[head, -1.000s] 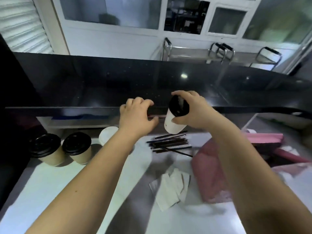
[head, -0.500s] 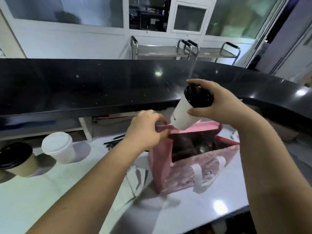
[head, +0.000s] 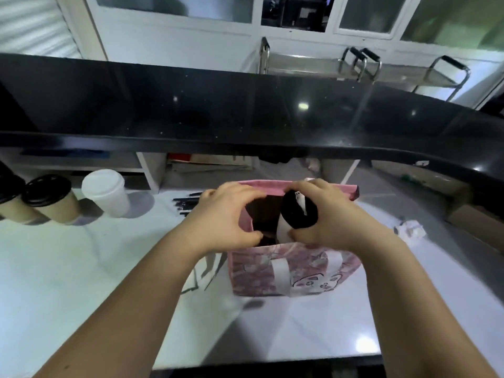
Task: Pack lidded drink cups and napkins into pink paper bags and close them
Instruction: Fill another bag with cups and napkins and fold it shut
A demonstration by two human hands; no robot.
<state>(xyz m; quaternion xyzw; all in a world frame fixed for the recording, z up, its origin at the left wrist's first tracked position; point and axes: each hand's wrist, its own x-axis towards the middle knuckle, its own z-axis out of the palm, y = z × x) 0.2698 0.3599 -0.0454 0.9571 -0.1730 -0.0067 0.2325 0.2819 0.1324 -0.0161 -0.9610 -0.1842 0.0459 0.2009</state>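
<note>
The pink bag (head: 294,274) stands upright in the middle of the white counter (head: 81,268). Its mouth is open and its white handles hang down the near face. The right grip (head: 330,214) is curled round the black lid of a cup (head: 285,227). The cup is tilted, with its white body already down inside the bag's mouth and its lid above the rim. The left grip (head: 226,216) holds the left edge of the bag's mouth, fingers curled over the far side and thumb at the near side.

Napkins (head: 201,271) lie on the counter just left of the bag, partly hidden by the left forearm. Thin black sticks (head: 188,203) lie beyond the left grip. Further left stand a white cup (head: 106,192) and two brown cups (head: 50,197) with black lids. A crumpled paper (head: 410,231) lies to the right, well apart from the bag. A black ledge (head: 245,113) runs along the far side.
</note>
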